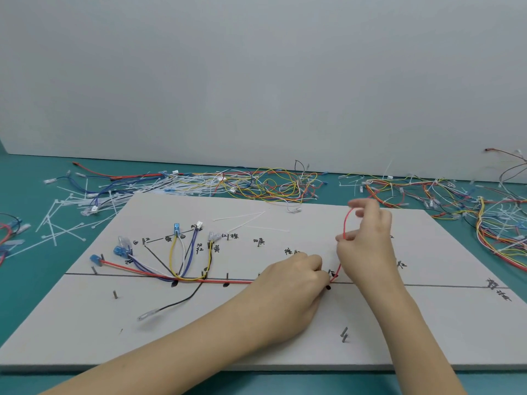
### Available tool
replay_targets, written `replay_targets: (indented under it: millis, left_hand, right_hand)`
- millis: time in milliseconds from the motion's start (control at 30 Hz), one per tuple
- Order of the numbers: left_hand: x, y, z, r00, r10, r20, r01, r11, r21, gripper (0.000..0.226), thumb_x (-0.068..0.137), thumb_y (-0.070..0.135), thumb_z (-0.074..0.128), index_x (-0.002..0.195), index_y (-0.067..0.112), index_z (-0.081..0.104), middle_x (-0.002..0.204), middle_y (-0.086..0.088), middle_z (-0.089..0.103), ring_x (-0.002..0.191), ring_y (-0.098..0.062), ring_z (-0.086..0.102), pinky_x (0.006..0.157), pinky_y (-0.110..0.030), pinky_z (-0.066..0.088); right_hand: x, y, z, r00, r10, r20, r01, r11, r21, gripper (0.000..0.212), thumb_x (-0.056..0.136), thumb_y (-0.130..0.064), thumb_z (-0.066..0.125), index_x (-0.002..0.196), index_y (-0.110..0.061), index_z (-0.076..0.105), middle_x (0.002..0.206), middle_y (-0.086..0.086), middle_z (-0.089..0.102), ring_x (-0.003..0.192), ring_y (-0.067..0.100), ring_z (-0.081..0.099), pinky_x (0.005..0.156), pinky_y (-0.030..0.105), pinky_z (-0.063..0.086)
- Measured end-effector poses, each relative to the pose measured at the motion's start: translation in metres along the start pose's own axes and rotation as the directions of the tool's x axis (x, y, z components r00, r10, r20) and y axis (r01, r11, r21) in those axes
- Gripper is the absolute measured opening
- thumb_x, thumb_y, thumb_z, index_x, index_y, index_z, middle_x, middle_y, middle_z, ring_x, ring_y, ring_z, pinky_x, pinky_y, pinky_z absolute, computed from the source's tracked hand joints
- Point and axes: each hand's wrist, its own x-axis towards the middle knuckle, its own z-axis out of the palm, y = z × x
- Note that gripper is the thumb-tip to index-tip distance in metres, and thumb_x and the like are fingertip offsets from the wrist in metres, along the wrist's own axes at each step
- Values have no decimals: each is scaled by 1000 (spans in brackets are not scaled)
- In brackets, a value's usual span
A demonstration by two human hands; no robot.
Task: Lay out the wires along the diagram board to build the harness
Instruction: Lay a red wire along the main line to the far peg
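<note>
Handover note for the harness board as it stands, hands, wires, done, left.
Left hand: presses the red wire down on the diagram board at the bend by a peg.
Right hand: pinches the free end of the red wire, lifted in a loop above the board.
Done: red wire runs from its blue connector at far left along the main line; yellow loop, blue-white pair and black wire sit in the left branches.
Left: route the red end up its right branch; right half of the board has no wires yet. Spare wires and cable ties lie behind the board.
</note>
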Motion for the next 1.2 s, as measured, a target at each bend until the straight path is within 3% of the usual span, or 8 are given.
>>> replay_targets:
  millis: [133, 267, 333, 433, 567, 767, 967, 1200]
  left_hand:
    - [0, 0, 2, 1000, 1, -7, -1, 1000, 13, 23, 99, 17, 37, 111, 13, 57, 103, -2, 49, 98, -21, 45, 80, -44, 47]
    - [0, 1, 1, 1000, -12, -16, 12, 1000, -13, 21, 98, 17, 38, 111, 13, 54, 103, -3, 52, 99, -22, 46, 84, -42, 46]
    - [-1, 2, 0, 1000, -15, -18, 15, 999, -33, 19, 97, 16, 39, 111, 13, 52, 104, -3, 53, 99, -22, 47, 85, -41, 44]
    - [-1, 2, -1, 999, -23, -30, 21, 998, -61, 23, 96, 16, 41, 117, 15, 50, 107, -3, 55, 101, -22, 48, 87, -40, 43]
    - [0, 2, -2, 1000, 0, -12, -1, 999, -44, 33, 97, 17, 40, 129, 16, 48, 111, -3, 52, 104, -22, 46, 89, -39, 43]
    - [1, 9, 1, 999, 32, 13, -33, 996, 82, 30, 102, 27, 32, 124, 16, 50, 107, -3, 40, 94, -20, 33, 79, -35, 38]
    - [2, 13, 2, 998, -24, 52, 22, 999, 28, 35, 102, 36, 31, 124, 16, 49, 111, -2, 38, 98, -20, 33, 88, -37, 37]
    - [15, 30, 6, 999, -10, -43, 17, 987, 163, 33, 99, 40, 34, 103, 14, 54, 108, -4, 35, 94, -23, 27, 79, -37, 25]
  right_hand:
    - [3, 0, -7, 980, 193, 41, -196, 928, 317, 85, 81, 10, 63, 149, -22, 23, 126, -2, 46, 87, 10, 67, 80, 26, 43]
    - [8, 3, -12, 954, 291, 72, -290, 835, 468, 83, 84, 15, 54, 153, -10, 16, 109, 2, 66, 76, 15, 68, 71, 22, 54]
    - [9, 4, -12, 962, 269, 51, -267, 876, 401, 79, 86, 14, 47, 154, -9, 14, 104, 2, 68, 71, 16, 66, 70, 25, 56]
    - [13, 9, -12, 974, 225, 27, -225, 954, 197, 84, 82, 11, 45, 155, -15, 10, 113, -2, 65, 87, 29, 66, 85, 45, 53]
    - [17, 21, -18, 972, 234, 22, -234, 972, 32, 81, 81, 8, 43, 153, -14, 12, 106, -4, 66, 100, 32, 61, 88, 52, 51]
    - [22, 38, -39, 943, 334, -9, -330, 929, -168, 42, 85, -3, 56, 126, -10, 59, 112, 9, 69, 108, 32, 56, 90, 37, 44]
    - [21, 39, -42, 936, 347, 52, -333, 926, -181, 35, 84, 1, 46, 102, -23, 64, 102, 9, 67, 78, 33, 60, 49, 25, 38]
    - [20, 42, -45, 935, 346, 77, -324, 923, -208, 44, 80, 7, 40, 101, -20, 68, 83, 9, 59, 61, 26, 50, 50, 26, 33]
